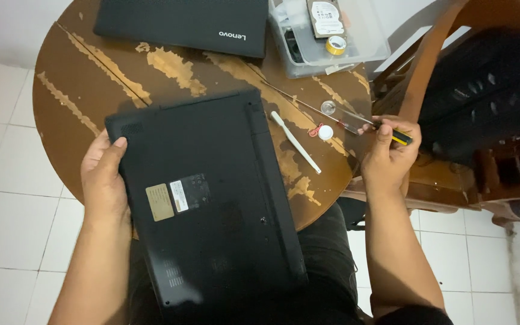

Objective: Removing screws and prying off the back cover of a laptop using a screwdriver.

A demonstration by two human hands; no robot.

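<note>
My left hand lies flat along the left edge of the black laptop, thumb over the rim, fingers under it, so that grip is closed on the case. The laptop sits bottom side up, its far half on the round wooden bench and its near half hanging over my lap. I judge it fairly heavy, stiff, and smooth enough to slide, so the edge is the place to take it, not the vents or the stickers.

My right hand, well to the right of the laptop at the bench's rim, is clamped around a yellow-and-black screwdriver whose shaft points back toward the laptop. Between them lie a white plastic pry stick, just beside the laptop's right edge, and a small white cap. Beyond the laptop sit a second closed laptop and a clear plastic box of parts.
</note>
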